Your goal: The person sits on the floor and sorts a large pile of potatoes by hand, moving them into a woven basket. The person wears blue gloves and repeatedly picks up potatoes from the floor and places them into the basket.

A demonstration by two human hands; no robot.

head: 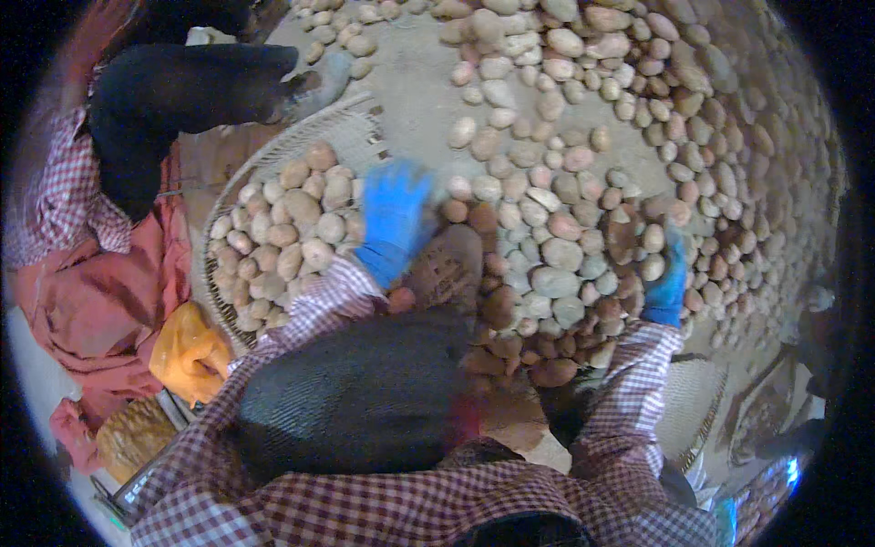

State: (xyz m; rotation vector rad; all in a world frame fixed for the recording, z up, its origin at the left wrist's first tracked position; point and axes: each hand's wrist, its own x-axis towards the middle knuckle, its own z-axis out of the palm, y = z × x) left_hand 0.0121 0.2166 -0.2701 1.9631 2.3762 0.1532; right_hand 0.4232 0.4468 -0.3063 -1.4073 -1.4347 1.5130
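Note:
My left hand [393,208], in a blue glove, is blurred over the right side of a shallow woven basket [225,205]. Its fingers are spread, and no potato shows in it. Potatoes [287,232] are heaped in this basket. My right hand [666,280], also blue-gloved, reaches down at the right edge of a loose pile of potatoes [557,253] on the floor. Two potatoes lie against its inner side; blur and shadow hide its fingertips, so I cannot tell whether it grips any. My shoe [448,267] stands between basket and pile.
A much larger potato heap [738,150] spreads along the right and far side. At left sits another person with dark trousers [184,89] and a checked sleeve [68,184]. Red cloth [109,308] and an orange plastic bag [191,355] lie nearby. Another woven basket [694,403] is at lower right.

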